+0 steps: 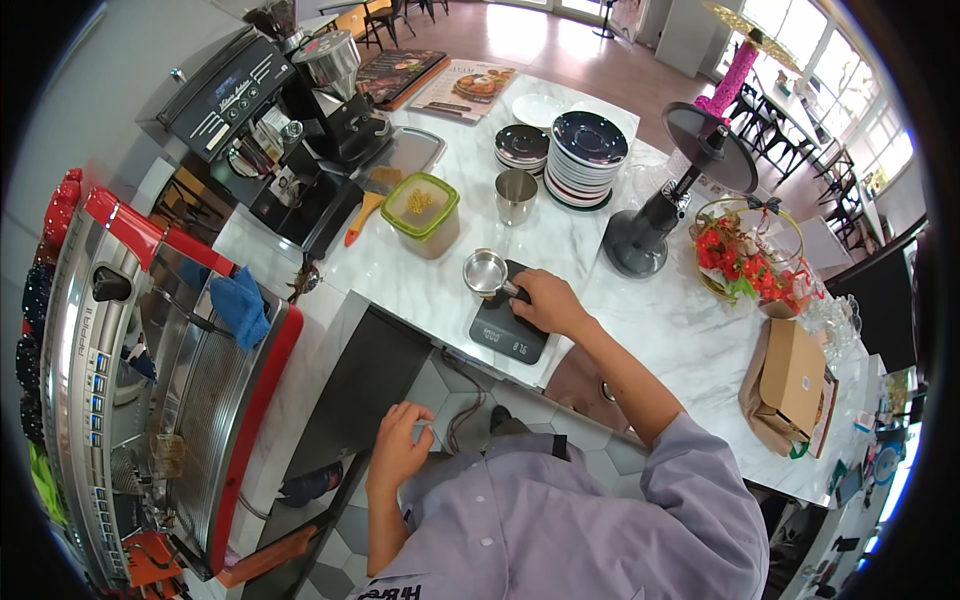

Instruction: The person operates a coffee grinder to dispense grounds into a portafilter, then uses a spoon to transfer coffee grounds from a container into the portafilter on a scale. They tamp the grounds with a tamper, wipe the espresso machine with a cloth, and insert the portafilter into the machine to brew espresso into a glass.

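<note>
My right hand (550, 300) grips the black handle of a portafilter, whose metal basket (485, 272) faces up at the far left end of a black digital scale (499, 337). The scale's display is lit. Whether the portafilter rests on the scale or is held just over it cannot be told. My left hand (401, 439) is over the floor in front of my body, fingers loosely curled, holding nothing. Beyond the scale stand a steel cup (516, 196) and a plastic tub with a green lid (421, 214). An orange-handled brush (363, 217) lies left of the tub.
An espresso machine (259, 420) with a blue cloth (240, 306) is at the left, coffee grinders (330, 97) at the back left. Stacked saucers (589, 161), a dark stand with a round disc (637, 236), a flower basket (739, 259) and a cardboard box (793, 375) stand across the marble counter.
</note>
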`<action>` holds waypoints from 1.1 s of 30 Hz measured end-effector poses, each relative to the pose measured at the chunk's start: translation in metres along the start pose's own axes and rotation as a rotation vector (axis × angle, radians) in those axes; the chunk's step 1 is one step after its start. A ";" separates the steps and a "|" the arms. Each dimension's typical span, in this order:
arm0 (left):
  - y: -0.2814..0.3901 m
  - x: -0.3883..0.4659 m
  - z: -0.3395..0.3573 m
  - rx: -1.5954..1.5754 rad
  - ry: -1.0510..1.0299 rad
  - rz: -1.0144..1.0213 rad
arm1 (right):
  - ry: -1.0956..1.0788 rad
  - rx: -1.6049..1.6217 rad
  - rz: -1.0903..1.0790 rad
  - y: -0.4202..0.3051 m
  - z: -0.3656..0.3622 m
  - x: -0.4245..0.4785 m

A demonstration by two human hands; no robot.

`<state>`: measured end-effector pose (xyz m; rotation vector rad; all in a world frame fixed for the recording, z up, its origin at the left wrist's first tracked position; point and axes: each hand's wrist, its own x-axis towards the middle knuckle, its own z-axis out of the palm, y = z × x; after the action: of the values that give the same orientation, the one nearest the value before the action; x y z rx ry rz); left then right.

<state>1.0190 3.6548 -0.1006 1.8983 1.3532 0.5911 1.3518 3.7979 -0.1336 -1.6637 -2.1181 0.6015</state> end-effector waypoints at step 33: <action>-0.061 0.175 0.001 -0.187 0.363 -0.013 | 0.377 0.325 0.268 -0.094 0.066 -0.172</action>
<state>1.0430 3.8306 -0.1551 1.6830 1.4723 1.0575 1.2791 3.6043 -0.1427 -1.7227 -1.4644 0.6133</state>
